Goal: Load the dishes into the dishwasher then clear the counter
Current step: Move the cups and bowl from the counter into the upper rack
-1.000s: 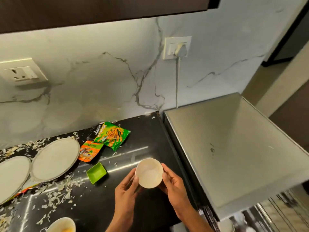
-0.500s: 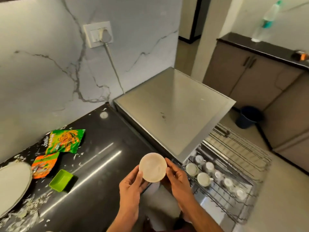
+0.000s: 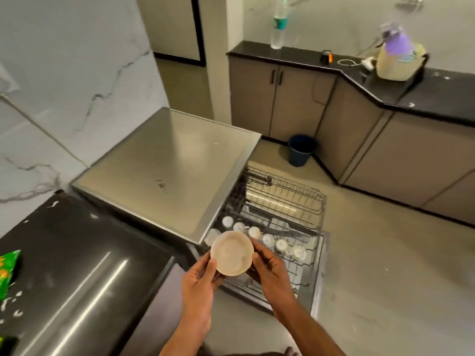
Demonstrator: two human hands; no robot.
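Swung right off the counter (image 3: 77, 253) w/ the bowl (image 3: 232, 253), now over the open dishwasher (image 3: 164, 163) — counter part's on hold, loading's next. Head view: left hand (image 3: 199, 283) & right hand (image 3: 271, 271) both curled on the bowl's rim, one each side, bowl held above the near corner of the pulled-out rack (image 3: 290, 201). Row of cups (image 3: 254, 232) already sits in there. Prob. needs a free slot beside them. Green snack packet (image 3: 9, 273) left on the counter.
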